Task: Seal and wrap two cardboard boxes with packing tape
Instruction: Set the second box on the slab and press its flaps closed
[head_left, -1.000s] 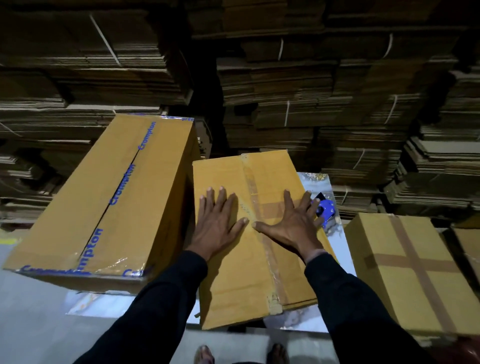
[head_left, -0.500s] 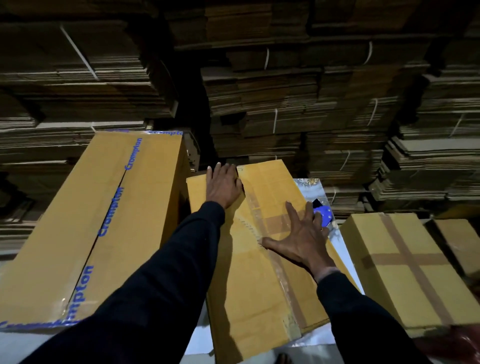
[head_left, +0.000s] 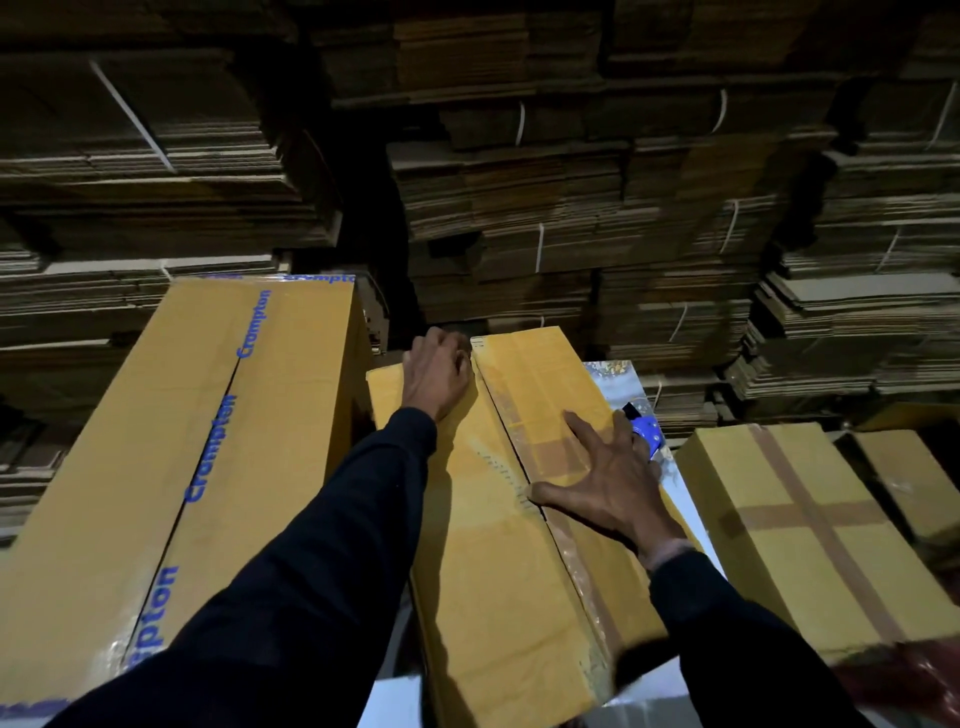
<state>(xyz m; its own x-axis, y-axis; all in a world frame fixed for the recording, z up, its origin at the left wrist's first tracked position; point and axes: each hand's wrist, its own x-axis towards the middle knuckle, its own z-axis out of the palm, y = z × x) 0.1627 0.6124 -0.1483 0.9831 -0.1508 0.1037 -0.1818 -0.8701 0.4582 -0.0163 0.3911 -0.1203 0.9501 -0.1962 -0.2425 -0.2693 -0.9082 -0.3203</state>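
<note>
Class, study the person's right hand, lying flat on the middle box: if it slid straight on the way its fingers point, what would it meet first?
Probably the blue tape dispenser, lying just beyond the right hand at the middle box's right edge. Depth is unclear, so the hand might pass over it.

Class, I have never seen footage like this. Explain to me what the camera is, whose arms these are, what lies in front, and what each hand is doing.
There is one view, from a camera worn on a person's head, looking down at their own arms. The middle box lies in front. The left hand curls over its far edge; the right hand lies flat with spread fingers on its taped seam. A Crompton box stands to the left, a cross-taped box to the right. A blue tape dispenser peeks out beyond the right hand. Stacks of flattened cardboard fill the background.
</note>
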